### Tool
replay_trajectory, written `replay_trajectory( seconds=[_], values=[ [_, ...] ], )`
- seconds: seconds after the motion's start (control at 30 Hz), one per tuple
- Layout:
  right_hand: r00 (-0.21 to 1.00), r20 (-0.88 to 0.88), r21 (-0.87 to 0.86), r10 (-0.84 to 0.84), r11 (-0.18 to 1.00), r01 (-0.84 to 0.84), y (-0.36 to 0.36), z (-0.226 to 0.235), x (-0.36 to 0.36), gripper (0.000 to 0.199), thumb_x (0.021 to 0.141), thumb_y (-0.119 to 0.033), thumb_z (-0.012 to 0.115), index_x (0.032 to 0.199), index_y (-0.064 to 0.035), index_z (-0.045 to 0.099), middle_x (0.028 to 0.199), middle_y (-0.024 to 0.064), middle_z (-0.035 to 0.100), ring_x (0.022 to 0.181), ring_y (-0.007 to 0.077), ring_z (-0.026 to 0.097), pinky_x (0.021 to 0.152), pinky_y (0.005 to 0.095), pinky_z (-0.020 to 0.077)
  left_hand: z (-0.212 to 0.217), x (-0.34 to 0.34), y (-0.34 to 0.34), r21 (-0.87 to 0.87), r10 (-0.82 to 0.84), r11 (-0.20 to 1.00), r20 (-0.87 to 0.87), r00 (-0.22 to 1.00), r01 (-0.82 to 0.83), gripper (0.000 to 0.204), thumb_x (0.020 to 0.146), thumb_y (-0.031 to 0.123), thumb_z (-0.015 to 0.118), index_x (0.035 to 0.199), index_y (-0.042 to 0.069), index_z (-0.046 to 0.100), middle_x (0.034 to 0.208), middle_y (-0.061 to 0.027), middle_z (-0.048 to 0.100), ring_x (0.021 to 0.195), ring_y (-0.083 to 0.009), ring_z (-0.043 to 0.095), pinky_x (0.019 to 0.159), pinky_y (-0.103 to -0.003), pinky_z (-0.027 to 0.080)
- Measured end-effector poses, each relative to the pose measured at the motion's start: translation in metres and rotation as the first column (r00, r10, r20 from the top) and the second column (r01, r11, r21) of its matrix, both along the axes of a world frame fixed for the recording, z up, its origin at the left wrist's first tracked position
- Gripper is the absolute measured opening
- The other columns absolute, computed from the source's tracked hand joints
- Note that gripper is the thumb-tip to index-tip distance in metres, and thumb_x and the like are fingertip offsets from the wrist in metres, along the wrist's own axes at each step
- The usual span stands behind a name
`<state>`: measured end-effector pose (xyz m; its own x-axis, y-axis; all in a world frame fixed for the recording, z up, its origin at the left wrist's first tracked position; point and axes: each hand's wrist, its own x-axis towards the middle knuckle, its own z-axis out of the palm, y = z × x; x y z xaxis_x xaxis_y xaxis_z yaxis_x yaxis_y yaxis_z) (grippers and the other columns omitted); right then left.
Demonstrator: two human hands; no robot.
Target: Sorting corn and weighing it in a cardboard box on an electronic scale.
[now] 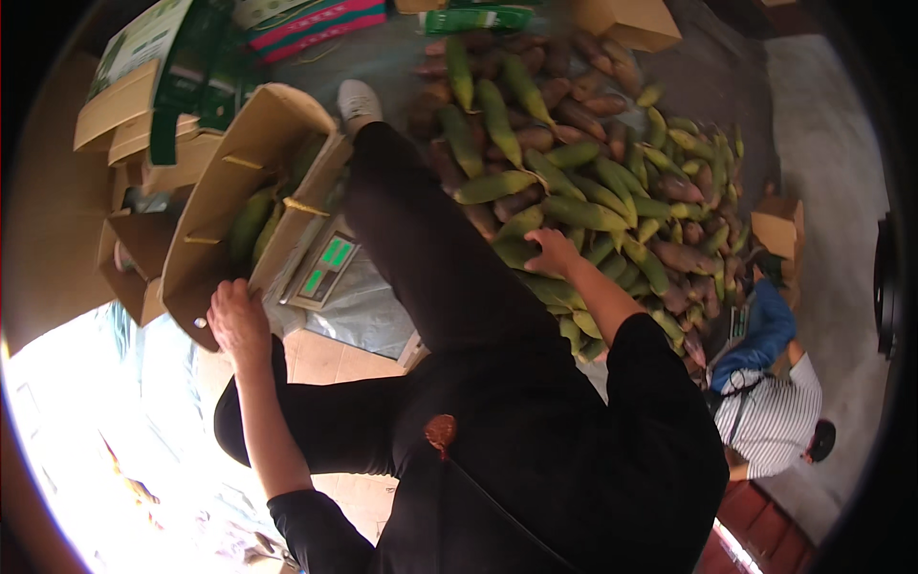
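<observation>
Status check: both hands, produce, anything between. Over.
Left hand at cardboard box edge. Right hand open, by piled long green produce. Similar pieces inside box. Black-trousered leg between box and pile.

The trousered leg (411, 220) stretched between the carton (220, 177) and the heap of long vegetables (580, 212), blocking the low, straight path between them. The carton was open on top for hands to enter, though its walls barred the sides and green pieces (251, 225) took up room inside. The heap was reachable from above, its neighbours crowding close.
</observation>
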<state>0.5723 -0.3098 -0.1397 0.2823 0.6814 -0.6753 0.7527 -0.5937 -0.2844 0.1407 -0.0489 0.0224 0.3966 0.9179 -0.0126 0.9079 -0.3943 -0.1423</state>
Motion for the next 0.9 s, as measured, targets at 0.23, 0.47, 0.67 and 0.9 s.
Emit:
replay_trajectory(
  seconds=[0.23,0.47,0.67,0.9],
  values=[
    [0.965,0.164,-0.036,0.204,0.979,-0.201,0.009,-0.007,-0.027,0.06,0.066,-0.025,0.073,0.121,-0.0159,0.051,0.119,0.0077,0.053,0.115,0.0302,0.048,0.092,0.0508,0.0386,-0.002,0.0,0.001,0.004,-0.017,1.0,0.06,0.998,0.017,0.014,0.071,0.017,0.069,0.079,0.011,0.059,0.083,-0.006,0.054,0.088,-0.0252,0.055,0.077,-0.039,0.043],
    [0.931,0.26,-0.062,0.257,0.966,-0.25,0.008,-0.012,-0.024,0.069,0.06,-0.025,0.078,0.121,-0.015,0.048,0.114,0.0089,0.054,0.112,0.0302,0.05,0.086,0.0511,0.0418,-0.004,-0.005,0.0,-0.011,-0.015,1.0,0.131,0.991,0.016,0.011,0.071,0.015,0.066,0.076,0.01,0.058,0.081,-0.006,0.053,0.085,-0.0239,0.055,0.077,-0.037,0.042],
    [0.973,0.21,0.437,-0.094,0.9,-0.007,0.054,0.043,0.015,0.069,0.055,-0.016,0.081,0.117,-0.0069,0.051,0.11,0.014,0.058,0.105,0.0346,0.055,0.086,0.0431,0.045,-0.007,-0.01,0.002,0.008,-0.009,1.0,0.175,0.985,0.007,0.013,0.07,0.016,0.068,0.076,0.01,0.058,0.08,-0.006,0.053,0.085,-0.0245,0.054,0.077,-0.038,0.042],
    [0.876,-0.482,0.79,-0.022,0.422,0.445,0.196,0.179,0.005,0.057,0.072,0.002,0.07,0.122,0.0005,0.043,0.112,0.0086,0.055,0.101,0.0171,0.056,0.088,0.031,0.0452,-0.005,-0.01,0.003,0.007,-0.016,1.0,0.125,0.992,0.015,0.007,0.071,0.013,0.063,0.075,0.01,0.058,0.079,-0.0061,0.053,0.085,-0.0241,0.055,0.075,-0.037,0.042]
  ],
)
